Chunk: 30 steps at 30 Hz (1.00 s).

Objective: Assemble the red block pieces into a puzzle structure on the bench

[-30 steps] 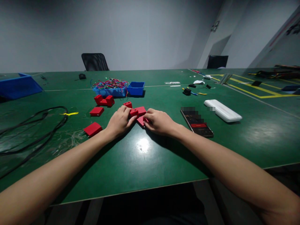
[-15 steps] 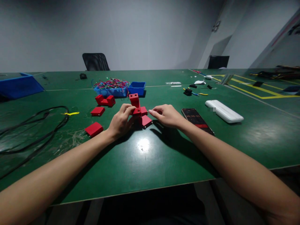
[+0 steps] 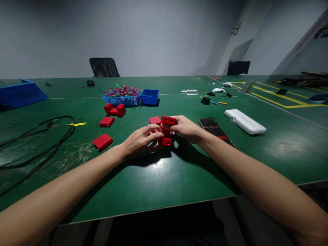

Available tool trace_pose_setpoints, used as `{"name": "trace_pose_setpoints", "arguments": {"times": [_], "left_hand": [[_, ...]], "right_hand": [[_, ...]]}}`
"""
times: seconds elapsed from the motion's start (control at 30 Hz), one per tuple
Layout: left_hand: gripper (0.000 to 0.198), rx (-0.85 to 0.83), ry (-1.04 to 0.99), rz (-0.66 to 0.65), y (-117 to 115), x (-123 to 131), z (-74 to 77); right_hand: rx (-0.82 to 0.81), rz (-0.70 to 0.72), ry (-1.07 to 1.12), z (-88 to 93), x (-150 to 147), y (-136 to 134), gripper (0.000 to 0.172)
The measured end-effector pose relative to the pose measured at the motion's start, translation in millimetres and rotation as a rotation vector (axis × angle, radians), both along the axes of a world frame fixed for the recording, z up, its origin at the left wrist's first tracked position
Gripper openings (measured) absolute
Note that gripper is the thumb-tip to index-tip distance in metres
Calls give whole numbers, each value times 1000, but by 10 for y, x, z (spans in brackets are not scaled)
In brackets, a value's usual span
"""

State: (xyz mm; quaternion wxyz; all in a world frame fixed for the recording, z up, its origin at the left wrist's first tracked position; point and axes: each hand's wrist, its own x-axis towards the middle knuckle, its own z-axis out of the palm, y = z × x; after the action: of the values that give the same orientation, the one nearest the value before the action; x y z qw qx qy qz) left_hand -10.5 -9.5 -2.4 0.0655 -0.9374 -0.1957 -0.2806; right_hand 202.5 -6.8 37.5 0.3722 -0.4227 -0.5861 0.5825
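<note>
1. A green worktop (image 3: 143, 198) fills the lower view; at its near middle, a red block (image 3: 166, 131) sits directly between a person's two bare hands.
2. The left hand (image 3: 139, 140) grips the block's left side with curled fingers; the right hand (image 3: 186, 128) pinches its right side. Both touch it, so neither is nearer.
3. The block's long axis runs from far to near, between the hands. It is solid red, with two dark round holes in its far end; whether it is lifted is hard to tell.
4. A smaller, flat red piece (image 3: 154, 120) lies just beyond the left fingertips.
</note>
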Motion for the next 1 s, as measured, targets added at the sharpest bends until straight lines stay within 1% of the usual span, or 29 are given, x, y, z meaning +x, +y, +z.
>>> {"name": "trace_pose_setpoints", "arguments": {"times": [0.13,0.17,0.23,0.3,0.4,0.5,0.6,0.67,0.73,0.77,0.83,0.93,0.97,1.0], "left_hand": [[55,-6,-73,17,5,-43,-15],[58,-13,-79,28,11,-58,-20],[54,-29,-36,42,30,-87,-29],[45,-67,79,29,53,-110,-31],[45,-185,235,44,87,-125,-19],[50,-263,267,116,106,-110,-9],[50,-232,250,180,109,-60,-22],[44,-157,181,233,105,-7,-50],[34,-97,36,283,94,58,-81],[31,-97,-44,298,87,97,-94],[31,-176,-168,305,72,194,-110],[41,-413,-347,378,61,397,-112],[44,-471,-367,405,64,476,-112],[43,-500,-378,429,71,554,-114]], "right_hand": [[-99,-150,105,58,-16,27,6],[-139,-172,140,76,-15,36,5],[-181,-192,207,117,-2,48,17],[-201,-184,255,159,26,46,22],[-218,-180,265,199,86,12,14],[-217,-172,264,169,145,-59,4],[-247,-185,203,65,171,-140,17],[-256,-180,185,-23,160,-175,26],[-242,-184,185,-100,130,-186,30],[-244,-178,178,-131,111,-184,31],[-242,-178,163,-178,78,-172,34],[-230,-222,157,-220,64,-143,39],[-225,-248,158,-231,71,-131,42],[-221,-278,161,-240,85,-118,44]]}}
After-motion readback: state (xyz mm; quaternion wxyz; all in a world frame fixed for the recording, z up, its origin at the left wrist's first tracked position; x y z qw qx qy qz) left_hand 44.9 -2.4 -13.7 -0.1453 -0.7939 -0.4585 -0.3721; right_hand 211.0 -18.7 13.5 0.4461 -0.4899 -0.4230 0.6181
